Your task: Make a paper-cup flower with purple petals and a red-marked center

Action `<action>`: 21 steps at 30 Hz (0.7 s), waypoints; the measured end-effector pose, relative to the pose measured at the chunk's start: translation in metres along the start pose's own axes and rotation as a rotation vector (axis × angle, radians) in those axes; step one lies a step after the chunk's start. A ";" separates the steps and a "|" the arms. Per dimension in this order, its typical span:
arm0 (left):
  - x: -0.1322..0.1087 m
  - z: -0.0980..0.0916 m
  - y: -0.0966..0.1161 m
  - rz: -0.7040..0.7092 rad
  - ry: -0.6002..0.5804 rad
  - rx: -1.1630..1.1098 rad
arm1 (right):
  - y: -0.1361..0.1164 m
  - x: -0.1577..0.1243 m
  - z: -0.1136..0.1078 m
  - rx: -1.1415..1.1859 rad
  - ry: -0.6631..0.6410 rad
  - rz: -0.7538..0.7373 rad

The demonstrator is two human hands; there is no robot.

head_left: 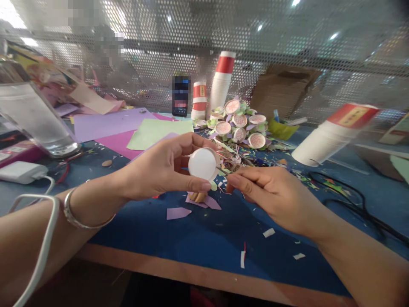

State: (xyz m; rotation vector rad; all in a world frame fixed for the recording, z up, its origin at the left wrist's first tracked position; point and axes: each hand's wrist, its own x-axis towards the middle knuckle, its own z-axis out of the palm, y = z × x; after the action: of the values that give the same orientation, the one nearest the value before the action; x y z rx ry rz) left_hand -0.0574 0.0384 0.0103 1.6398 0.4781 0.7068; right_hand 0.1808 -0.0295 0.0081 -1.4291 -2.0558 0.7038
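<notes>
My left hand (169, 164) grips a shallow round white paper cup base (202, 165) by its edges, just above the table. A thin dark pointed tool (223, 171) juts from the pinched fingers of my right hand (265, 187). Its tip meets the right side of the cup base; the rest of it is hidden in my grip. Below the cup base lie purple paper pieces (179, 213) and a small tan piece (198, 197). Behind my hands is a pile of cut cup bases (239, 121) with green and purple paper bits attached.
Paper cup stacks stand at the back (221, 85) and tilted at the right (332, 134). A phone (181, 96) is upright near the mesh screen. At left are coloured sheets (108, 123), a glass of water (38, 115) and a white cable (41, 256). Paper scraps litter the table.
</notes>
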 end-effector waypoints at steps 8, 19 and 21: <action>0.004 0.004 -0.003 -0.102 0.009 -0.195 | 0.001 0.002 -0.002 -0.058 0.053 -0.006; -0.002 0.019 -0.004 -0.025 0.030 -0.215 | 0.003 0.001 -0.001 -0.165 0.104 -0.032; -0.002 0.019 -0.004 -0.029 0.030 -0.228 | 0.003 0.001 0.000 -0.176 0.109 -0.046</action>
State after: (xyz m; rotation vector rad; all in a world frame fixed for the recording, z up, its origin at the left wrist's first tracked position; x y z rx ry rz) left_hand -0.0457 0.0235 0.0046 1.4075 0.4257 0.7378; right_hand 0.1826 -0.0280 0.0063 -1.4756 -2.1006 0.4244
